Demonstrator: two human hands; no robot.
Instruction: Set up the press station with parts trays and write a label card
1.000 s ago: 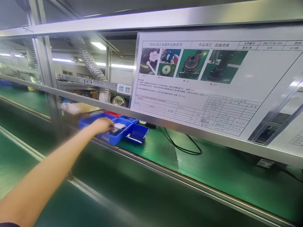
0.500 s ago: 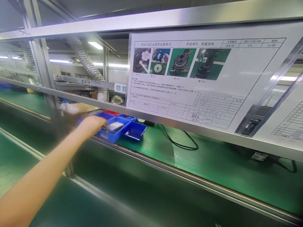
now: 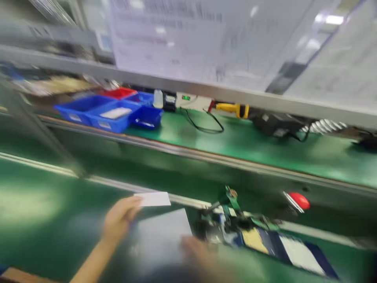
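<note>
The left hand (image 3: 119,220) pinches a white card (image 3: 156,199) over the green bench (image 3: 32,212), near a greyish sheet (image 3: 165,232); whether the blurred right hand (image 3: 196,251) grips, I can't tell. Picking up looks done; setting the card down apparently isn't.

The left grip (image 3: 119,217) holds a white card (image 3: 155,199); the right grip (image 3: 196,250) is blurred.
</note>
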